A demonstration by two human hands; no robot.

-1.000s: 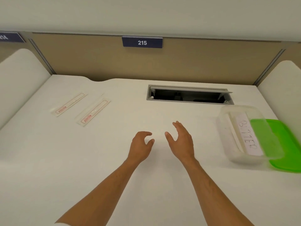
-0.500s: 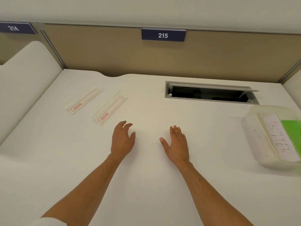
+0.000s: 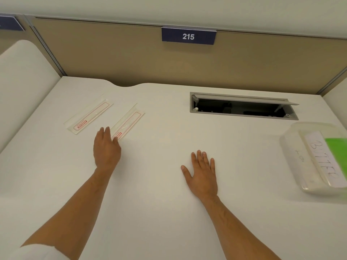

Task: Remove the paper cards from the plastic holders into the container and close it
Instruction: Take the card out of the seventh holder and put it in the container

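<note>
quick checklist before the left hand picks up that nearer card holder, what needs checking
1. Left hand at the nearer holder: ok, fingertips at its near end.
2. Grip on it: not ok, fingers straight, nothing pinched.
3. Card inside holder: ok, red print shows through.
4. Second holder out of the way: ok, lies apart to the left.
5. Right hand free: ok, flat on the desk.
6. Container open: cannot tell, partly cut off at the frame edge.
</note>
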